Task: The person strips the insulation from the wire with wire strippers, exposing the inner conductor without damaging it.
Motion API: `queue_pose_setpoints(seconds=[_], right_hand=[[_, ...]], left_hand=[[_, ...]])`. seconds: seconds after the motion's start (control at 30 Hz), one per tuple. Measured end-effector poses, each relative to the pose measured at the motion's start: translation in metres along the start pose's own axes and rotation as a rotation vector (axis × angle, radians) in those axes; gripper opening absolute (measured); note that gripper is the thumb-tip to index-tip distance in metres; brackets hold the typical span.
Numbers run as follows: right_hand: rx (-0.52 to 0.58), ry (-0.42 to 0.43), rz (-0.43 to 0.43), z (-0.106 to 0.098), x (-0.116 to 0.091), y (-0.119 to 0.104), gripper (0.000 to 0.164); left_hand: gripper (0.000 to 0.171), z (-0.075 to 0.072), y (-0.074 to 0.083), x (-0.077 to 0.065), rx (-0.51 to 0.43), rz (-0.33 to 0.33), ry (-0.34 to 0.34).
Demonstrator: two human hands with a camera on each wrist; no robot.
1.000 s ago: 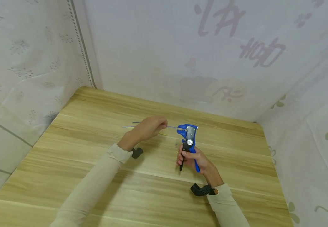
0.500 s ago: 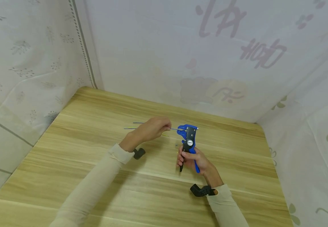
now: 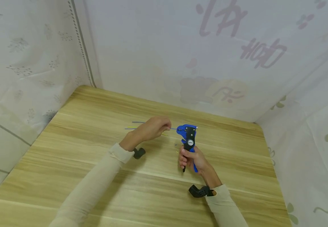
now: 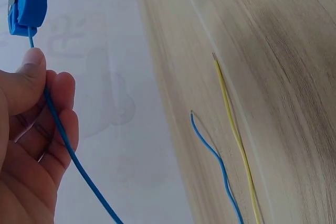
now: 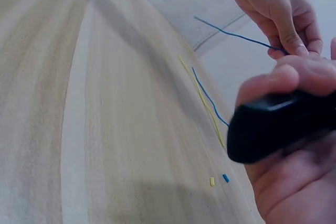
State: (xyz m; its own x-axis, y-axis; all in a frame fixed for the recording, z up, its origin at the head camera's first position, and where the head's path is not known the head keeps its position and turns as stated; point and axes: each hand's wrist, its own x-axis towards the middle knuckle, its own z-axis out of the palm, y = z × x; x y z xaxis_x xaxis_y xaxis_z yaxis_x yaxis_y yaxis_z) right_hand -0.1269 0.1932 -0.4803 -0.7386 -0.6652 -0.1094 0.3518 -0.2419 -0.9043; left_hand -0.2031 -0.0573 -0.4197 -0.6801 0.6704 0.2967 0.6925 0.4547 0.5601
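Observation:
Between thumb and fingers my left hand [image 3: 153, 128] pinches a blue wire [image 4: 79, 166] near one end. That end runs into the jaws of a blue and black wire stripper [image 3: 190, 134], which have come together around it. My right hand [image 3: 195, 159] grips the stripper by its handles, holding it upright above the table. In the right wrist view a black handle [image 5: 278, 127] lies across the palm. The wire's tip inside the tool is hidden. Its other end trails out to the left, behind the left hand.
On the wooden table [image 3: 152, 195] lie a yellow wire [image 4: 239, 140] and a second blue wire [image 4: 218, 158], both with bared tips. Small cut bits lie nearby, one yellow piece [image 5: 212, 181] and one blue piece [image 5: 226, 178]. Patterned cloth walls [image 3: 141, 56] rise behind and at the sides.
My left hand has moved slightly right, bringing the blue wire's end into the stripper. My right hand has squeezed the handles closer together, and the stripper's jaws have come down on the wire.

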Motion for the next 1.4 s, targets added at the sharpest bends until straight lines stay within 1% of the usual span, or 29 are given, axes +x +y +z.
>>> queue_pose_setpoints(seconds=[0.13, 0.23, 0.33, 0.5, 0.6, 0.77, 0.97, 1.17, 1.4], right_hand=[[-0.027, 0.057, -0.010, 0.004, -0.001, 0.001, 0.027], [-0.007, 0.108, -0.006, 0.007, 0.001, 0.002, 0.028], [0.032, 0.135, 0.005, 0.006, 0.001, 0.004, 0.028], [0.054, 0.121, 0.018, 0.003, -0.001, 0.007, 0.025], [0.052, 0.116, 0.017, 0.003, -0.002, 0.008, 0.024], [0.059, 0.119, 0.013, 0.004, -0.003, 0.009, 0.025], [0.060, 0.121, -0.001, 0.004, -0.002, 0.008, 0.026], [0.021, 0.139, 0.014, 0.006, -0.003, 0.004, 0.020], [0.025, 0.138, 0.017, 0.006, -0.006, 0.006, 0.017]], left_hand=[[0.008, 0.000, 0.001, 0.000, -0.010, 0.002, 0.002], [0.007, 0.001, 0.001, 0.000, -0.014, -0.007, 0.009], [0.008, 0.004, 0.001, 0.000, -0.015, -0.012, 0.013], [0.008, 0.007, 0.001, -0.001, 0.005, 0.000, 0.016], [0.008, 0.007, 0.002, -0.001, 0.011, -0.004, 0.011], [0.007, 0.007, 0.003, -0.002, 0.001, -0.015, 0.001], [0.008, 0.007, 0.004, -0.002, -0.006, -0.017, 0.008], [0.008, 0.008, 0.004, -0.001, -0.019, -0.037, 0.024], [0.007, 0.011, 0.003, -0.002, -0.040, -0.068, 0.030]])
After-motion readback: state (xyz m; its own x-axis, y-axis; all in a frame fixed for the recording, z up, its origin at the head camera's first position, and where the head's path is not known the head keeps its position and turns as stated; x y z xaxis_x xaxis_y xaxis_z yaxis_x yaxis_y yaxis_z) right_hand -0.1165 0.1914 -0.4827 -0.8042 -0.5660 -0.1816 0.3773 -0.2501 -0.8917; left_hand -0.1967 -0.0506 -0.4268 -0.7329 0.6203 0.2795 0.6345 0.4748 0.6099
